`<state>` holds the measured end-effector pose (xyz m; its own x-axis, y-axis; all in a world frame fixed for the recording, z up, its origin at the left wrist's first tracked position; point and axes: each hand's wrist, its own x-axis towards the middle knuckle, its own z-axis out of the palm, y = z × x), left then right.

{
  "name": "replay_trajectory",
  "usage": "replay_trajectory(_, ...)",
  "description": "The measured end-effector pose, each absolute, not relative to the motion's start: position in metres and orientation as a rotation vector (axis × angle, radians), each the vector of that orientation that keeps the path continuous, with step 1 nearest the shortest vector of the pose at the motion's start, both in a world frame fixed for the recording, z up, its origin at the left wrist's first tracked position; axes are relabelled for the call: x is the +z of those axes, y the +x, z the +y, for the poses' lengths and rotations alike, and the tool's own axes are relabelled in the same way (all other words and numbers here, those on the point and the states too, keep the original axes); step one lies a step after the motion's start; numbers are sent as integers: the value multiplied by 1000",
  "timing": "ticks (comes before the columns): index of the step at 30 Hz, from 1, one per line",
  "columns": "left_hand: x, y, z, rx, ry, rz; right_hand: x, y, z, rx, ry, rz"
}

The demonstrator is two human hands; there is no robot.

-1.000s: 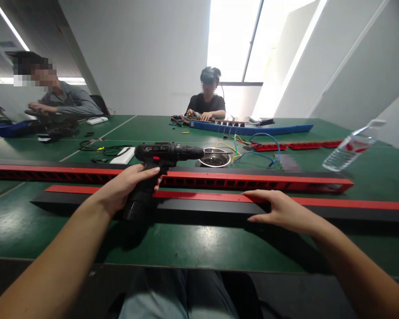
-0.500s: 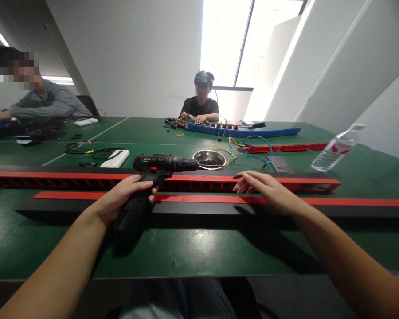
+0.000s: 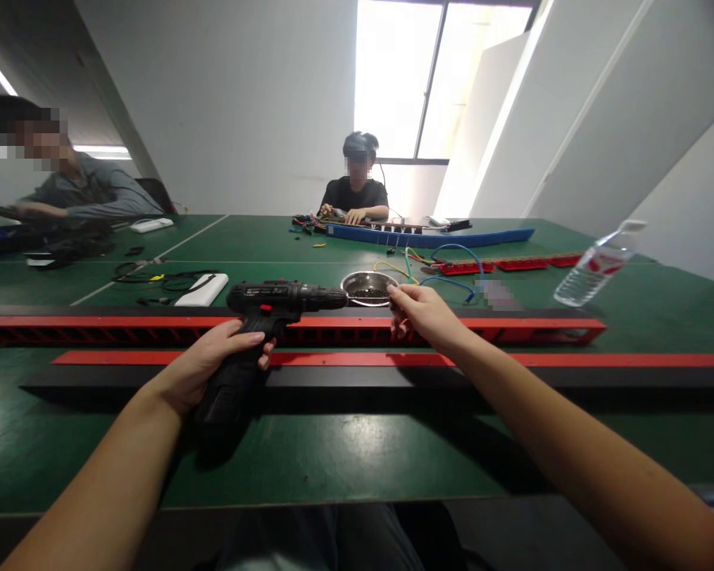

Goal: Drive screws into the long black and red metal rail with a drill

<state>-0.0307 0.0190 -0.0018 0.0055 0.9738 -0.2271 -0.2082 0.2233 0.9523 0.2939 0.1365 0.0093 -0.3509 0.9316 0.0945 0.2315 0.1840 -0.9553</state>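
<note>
Our left hand (image 3: 214, 355) grips one black power drill (image 3: 262, 301), fingers clamped round its handle above the two long bars, with the chuck directed to the right. Pale lettering marks the drill's housing, too small for us to read. Our right hand (image 3: 428, 316) has thumb and forefinger together at the end of the slim bit (image 3: 362, 298), the other fingers curled; whether a small piece lies between them we cannot tell. One round metal bowl (image 3: 349, 292), just behind the bit, holds many small dark pieces, too small for us to count.

We see the near bar (image 3: 357, 379), black with a red top strip, and the far bar (image 3: 440, 326), with a red openwork side, lying side by side across the green tabletop (image 3: 309, 456). One clear, tilted bottle (image 3: 595, 266) at the right carries red print that we cannot read; its contents are unclear. Beyond the bowl lie three red segments (image 3: 517, 263) in a row and looped wires (image 3: 409, 262). Across from us sits one person (image 3: 357, 194); a second person (image 3: 101, 186) is at the left.
</note>
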Motion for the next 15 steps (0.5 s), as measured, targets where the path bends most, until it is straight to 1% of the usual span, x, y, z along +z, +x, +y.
replay_trajectory(6,-7,-36,23,1171,865,1138,5,290,203,767,-1371,-1908)
replay_trajectory(10,-6,-36,22,1178,843,1139,0,276,244,317,-1560,-2216)
replay_trajectory(12,-4,-35,20,1181,836,1131,-1,268,253,237,-1628,-2342)
replay_trajectory(15,-2,-34,20,1199,811,1128,-2,257,257,251,-1644,-2458)
